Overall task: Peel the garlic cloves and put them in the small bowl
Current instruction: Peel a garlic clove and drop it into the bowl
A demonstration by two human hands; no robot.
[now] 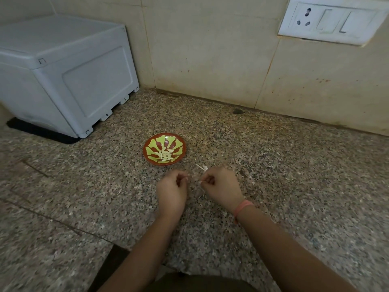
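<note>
**Q:** Where are the task items?
**A:** The small bowl [182, 151], red with a green leaf pattern, stands on the speckled desk [294, 175], just beyond both hands. Peeled garlic cloves [165, 155] lie heaped in its bottom.

**Q:** What is the state of the left grip?
**A:** The left grip [171, 191], a bare hand, is near the bowl with its fingers curled toward the thumb. A pale speck shows at the fingertips. Whether anything is held cannot be told.

**Q:** And the right grip?
**A:** The right grip [221, 186] is just beside the left, not touching it, with its fingers curled in. Thumb and fingertip pinch a pale sliver [200, 182]. A pink band [242, 208] circles the wrist. A white scrap of peel [202, 167] shows beyond the knuckles. Whether it is held or lies on the desk cannot be told.

**Q:** What else is in view?
**A:** A white plastic box [63, 70] sits on a black mat [42, 131], far left. A switch plate [330, 20] is on the tiled wall, upper right.
</note>
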